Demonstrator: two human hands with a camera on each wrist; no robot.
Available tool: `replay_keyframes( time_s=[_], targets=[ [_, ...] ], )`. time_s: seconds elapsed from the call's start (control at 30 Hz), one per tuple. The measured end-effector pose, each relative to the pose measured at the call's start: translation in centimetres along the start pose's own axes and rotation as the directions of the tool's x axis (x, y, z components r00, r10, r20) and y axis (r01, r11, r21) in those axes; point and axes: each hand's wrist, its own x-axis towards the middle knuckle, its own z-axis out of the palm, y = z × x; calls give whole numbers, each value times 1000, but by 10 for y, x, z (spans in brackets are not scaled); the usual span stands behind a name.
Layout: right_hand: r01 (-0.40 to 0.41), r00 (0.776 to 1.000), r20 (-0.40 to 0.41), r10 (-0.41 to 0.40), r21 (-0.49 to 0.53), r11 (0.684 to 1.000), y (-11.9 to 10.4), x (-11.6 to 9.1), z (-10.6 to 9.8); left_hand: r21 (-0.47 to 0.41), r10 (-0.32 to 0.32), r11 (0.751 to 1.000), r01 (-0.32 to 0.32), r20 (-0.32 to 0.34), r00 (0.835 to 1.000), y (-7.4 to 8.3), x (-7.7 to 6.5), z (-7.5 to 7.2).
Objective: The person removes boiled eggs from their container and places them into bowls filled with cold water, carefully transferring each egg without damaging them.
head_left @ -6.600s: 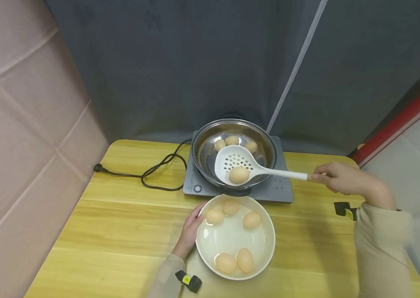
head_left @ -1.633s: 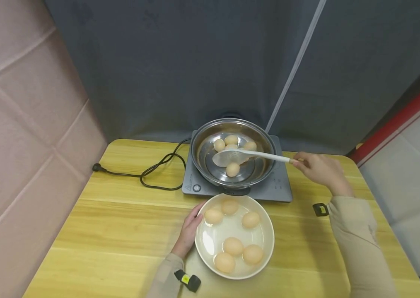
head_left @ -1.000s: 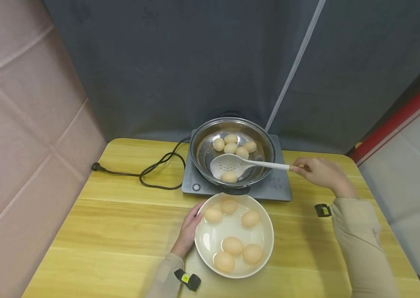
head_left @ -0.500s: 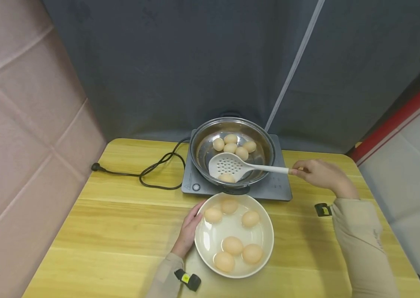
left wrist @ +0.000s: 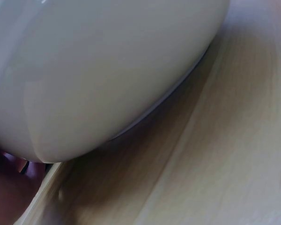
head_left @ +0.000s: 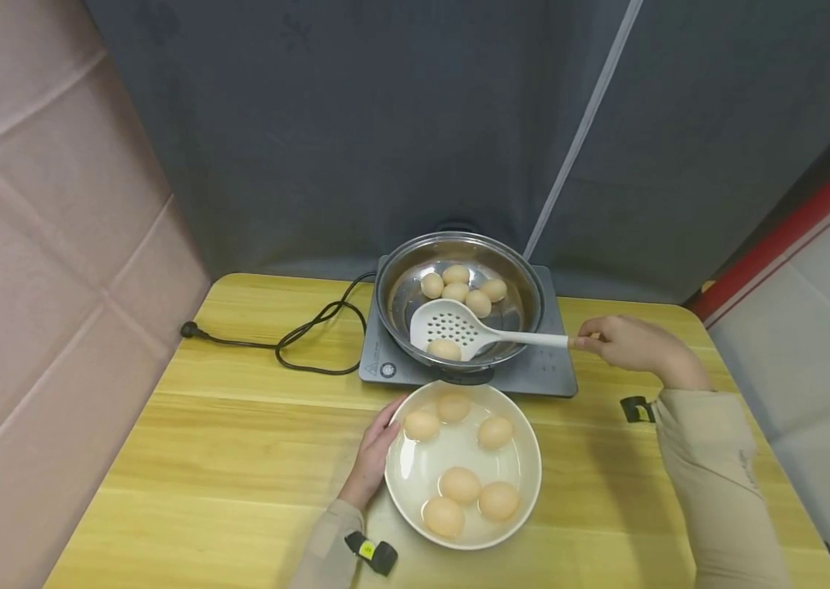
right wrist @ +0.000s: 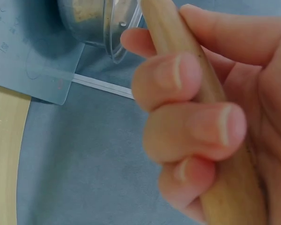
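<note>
My right hand grips the wooden end of a white slotted spoon; in the right wrist view the fingers wrap round its wooden handle. The perforated head lies over the front part of a steel pan, with one brown egg resting at its near side. Several other eggs sit together in the back of the pan. My left hand holds the left side of a cream bowl, thumb at the rim. Several eggs lie in water in the bowl.
Under the pan is a grey induction cooker, its black cord looping left to a plug on the wooden table. A dark curtain hangs behind; a pinkish covered wall rises at left.
An egg left the slotted spoon and one more lies in the bowl. The spoon then dipped into the pan, turned, and came up slightly with another egg. My left hand stayed on the bowl.
</note>
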Motion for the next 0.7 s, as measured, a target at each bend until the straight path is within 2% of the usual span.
replay_keyframes(
  time_s=[0.2, 0.43, 0.7],
  targets=[
    [0, 999, 36, -1, 16, 1000, 0, 2, -3, 8, -3, 1000, 4, -6, 1000, 1, 1, 0],
    [-29, 996, 90, 21, 98, 995, 1, 1, -6, 0, 4, 1000, -4, -4, 1000, 1, 1, 0],
    [-43, 994, 108, 27, 150, 988, 3, -3, -8, -15, 4, 1000, -5, -8, 1000, 1, 1, 0]
  ],
)
